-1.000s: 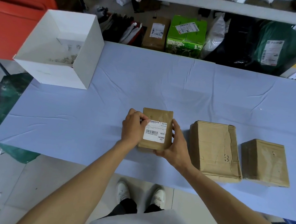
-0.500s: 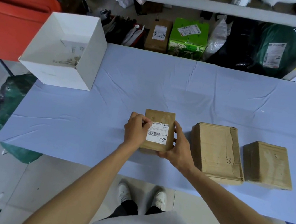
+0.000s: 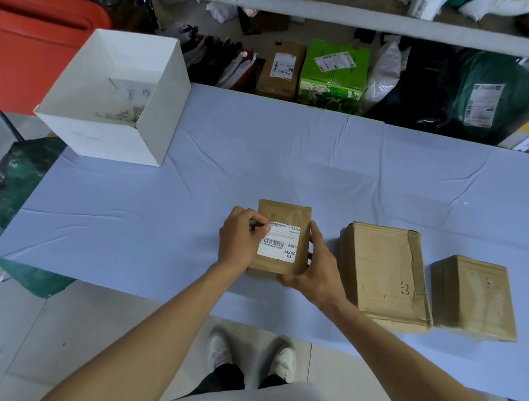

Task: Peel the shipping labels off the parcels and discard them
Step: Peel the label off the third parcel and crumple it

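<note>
The left grip (image 3: 239,238) curls its thumb and forefinger on the upper-left corner of the shipping label (image 3: 279,242), pinching the corner, which looks slightly raised from the cardboard; starting at a corner gives the peel an edge to run from. The right grip (image 3: 317,271) clasps the small parcel (image 3: 283,212) along its right side and near bottom, thumb up the edge, probably to brace it against the pull. The small parcel is tilted up off the desk (image 3: 297,157) near its front edge, label facing the person.

Just to the right lie a larger parcel (image 3: 383,271) and, beyond it, a right-hand parcel (image 3: 473,296), neither showing a label on top. The open white box (image 3: 162,114) sits at the desk's far left corner with scraps inside, likely the discard bin, on the peeling hand's side.
</note>
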A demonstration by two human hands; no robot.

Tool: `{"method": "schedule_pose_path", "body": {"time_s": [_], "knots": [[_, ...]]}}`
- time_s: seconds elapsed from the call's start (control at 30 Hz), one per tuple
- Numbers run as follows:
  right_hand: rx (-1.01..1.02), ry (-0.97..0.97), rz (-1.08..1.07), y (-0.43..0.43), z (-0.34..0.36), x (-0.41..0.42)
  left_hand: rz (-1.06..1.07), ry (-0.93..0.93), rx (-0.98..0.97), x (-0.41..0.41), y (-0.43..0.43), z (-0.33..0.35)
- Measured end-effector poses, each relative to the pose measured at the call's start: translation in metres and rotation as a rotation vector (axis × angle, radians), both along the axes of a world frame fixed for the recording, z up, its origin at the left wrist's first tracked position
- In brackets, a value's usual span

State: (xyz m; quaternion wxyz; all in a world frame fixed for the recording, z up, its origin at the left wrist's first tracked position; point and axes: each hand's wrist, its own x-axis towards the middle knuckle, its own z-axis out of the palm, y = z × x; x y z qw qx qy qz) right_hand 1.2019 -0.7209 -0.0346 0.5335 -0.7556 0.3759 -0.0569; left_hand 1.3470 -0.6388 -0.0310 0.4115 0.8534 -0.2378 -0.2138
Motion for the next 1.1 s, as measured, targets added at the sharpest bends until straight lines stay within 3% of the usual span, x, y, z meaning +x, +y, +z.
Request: {"method": "schedule_pose_path", "body": {"time_s": [0.43,0.63,1.1], "knots": [[0.025,-0.01,0.062,-0.008,-0.002,-0.002,0.012,-0.045,0.083,0.0,-0.001,0.002],[0.029,-0.019,0.033,-0.008,-0.005,-0.002,0.066,0.258,-0.203,0.001,0.015,0.002],[0.003,0.003,0.055,-0.009,-0.004,-0.001,0.077,-0.028,0.032,-0.003,-0.002,0.004]]}}
